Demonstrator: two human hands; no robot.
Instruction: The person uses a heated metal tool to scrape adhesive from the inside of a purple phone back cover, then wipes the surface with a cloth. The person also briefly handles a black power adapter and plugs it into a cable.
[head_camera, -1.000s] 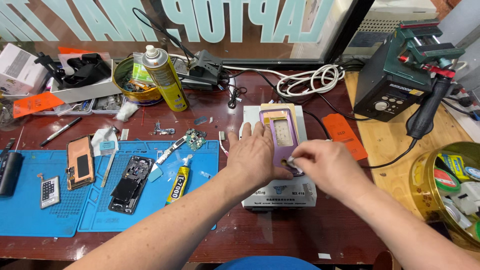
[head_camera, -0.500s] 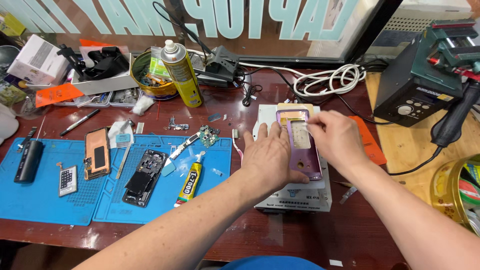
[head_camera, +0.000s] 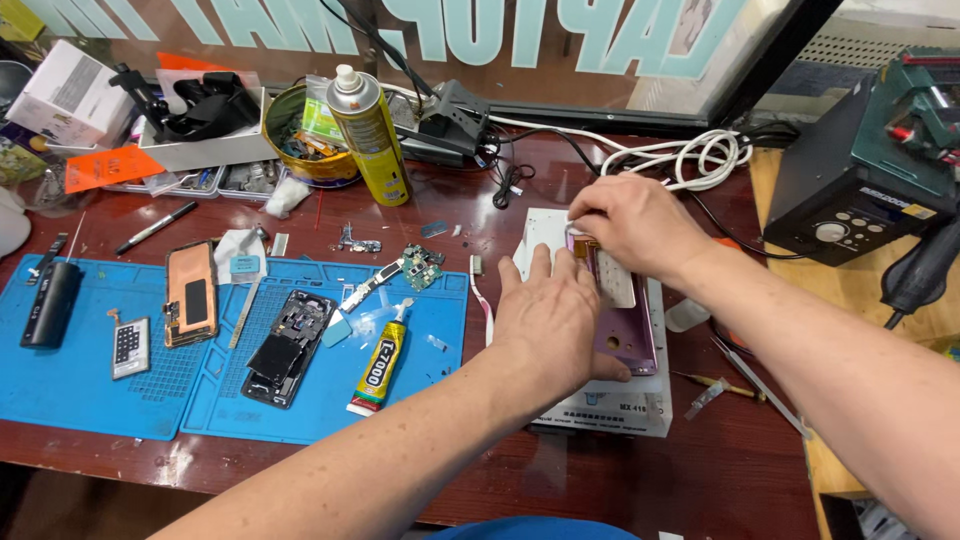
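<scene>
on the white heating pad (head_camera: 540, 235), left hand (head_camera: 552, 318) flat, right hand (head_camera: 630, 222) pinching purple phone (head_camera: 628, 335).

Two hands, the left hand (head_camera: 550, 320) and the right hand (head_camera: 630, 225), are on one purple phone (head_camera: 625, 335) atop one white heating plate (head_camera: 600, 400). Two blue work mats (head_camera: 70, 390) lie side by side, carrying one opened phone frame (head_camera: 285, 345), one copper-backed screen panel (head_camera: 190, 293) and one glue tube (head_camera: 380, 365). Behind stand one yellow spray can (head_camera: 368, 135), one round tin (head_camera: 305, 150) and one green soldering station (head_camera: 870, 170).
</scene>
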